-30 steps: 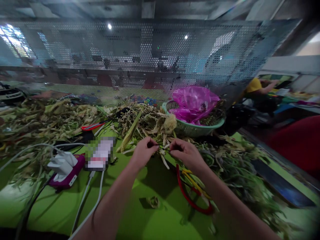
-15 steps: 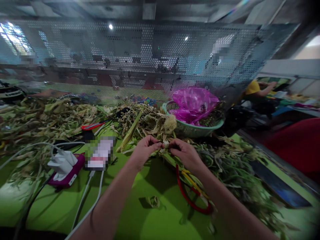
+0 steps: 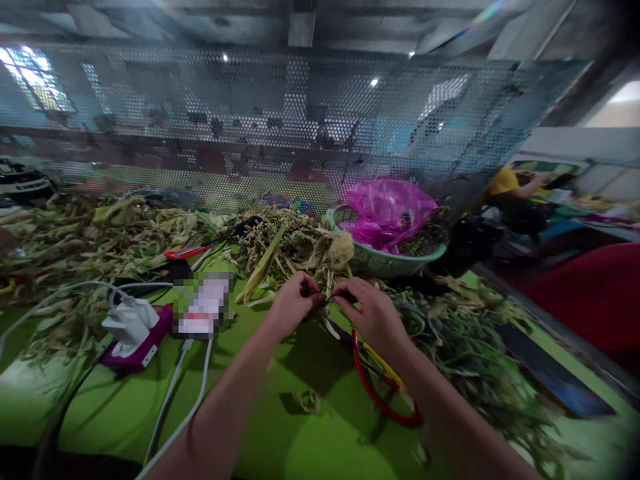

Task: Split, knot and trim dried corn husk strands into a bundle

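My left hand [image 3: 296,303] and my right hand [image 3: 367,308] meet near the middle of the green table, fingertips pinched close together. Between them runs a thin, pale strand of dried plant [image 3: 330,283], gripped by both; its finer detail is too small to make out. A curled pale strip [image 3: 332,329] hangs just below the fingers. Under my right hand and forearm lie scissors with red handles [image 3: 361,373], partly covered by the arm. Beyond the fingertips are a tuft of pale fibre [image 3: 342,248] and a long dry husk [image 3: 263,265].
Dried leaves [image 3: 110,233] heap at the left, and greener strands [image 3: 465,340] at the right. A green basket [image 3: 395,261] holds a pink plastic bag [image 3: 390,207]. On the left are a phone [image 3: 204,303], cables and a purple power strip [image 3: 155,343]. Perforated metal sheeting [image 3: 250,127] stands behind.
Both hands stay pinched together, with the fingertips slightly shifted. A curled pale strip now shows below them. The view has tilted slightly.
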Tool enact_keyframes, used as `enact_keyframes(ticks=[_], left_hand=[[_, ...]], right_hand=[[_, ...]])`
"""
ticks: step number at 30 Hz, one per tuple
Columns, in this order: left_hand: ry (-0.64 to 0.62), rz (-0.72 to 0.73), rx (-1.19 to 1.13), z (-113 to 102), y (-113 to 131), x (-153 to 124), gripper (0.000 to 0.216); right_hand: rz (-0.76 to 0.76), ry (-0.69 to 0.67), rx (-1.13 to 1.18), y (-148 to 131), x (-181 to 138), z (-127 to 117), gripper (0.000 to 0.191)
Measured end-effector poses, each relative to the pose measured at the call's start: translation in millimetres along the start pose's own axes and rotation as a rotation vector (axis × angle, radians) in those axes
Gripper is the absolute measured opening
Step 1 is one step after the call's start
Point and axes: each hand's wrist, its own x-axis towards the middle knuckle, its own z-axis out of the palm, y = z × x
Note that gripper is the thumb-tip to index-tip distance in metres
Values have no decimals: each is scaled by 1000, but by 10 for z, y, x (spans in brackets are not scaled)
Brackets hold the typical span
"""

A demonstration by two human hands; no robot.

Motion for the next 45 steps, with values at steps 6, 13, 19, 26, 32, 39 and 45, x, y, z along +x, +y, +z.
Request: enact_keyframes(ticks=[6,13,19,26,32,39,45], left_hand=[[-72,-12,-13,25,10,-4,19],[-123,25,62,30,-27,2,12],[-118,64,134,3,-9,-3,11],[-123,63,163,4,-7,-3,10],[-109,50,155,14,-38,7,7],[-33,93,156,19,20,-5,6],[-74,141,132,19,25,-8,6]], right_hand=[[-76,55,-60,-40,-22,13,12],[-6,57,154,-53,-1,66,9],[341,-124,719,37,8,180,29],[293,-69,563,114,11,195,30],[210,-46,404,84,-7,160,21],[197,-55,330,126,-2,167,12],[158,-24,182,56,0,132,4]])
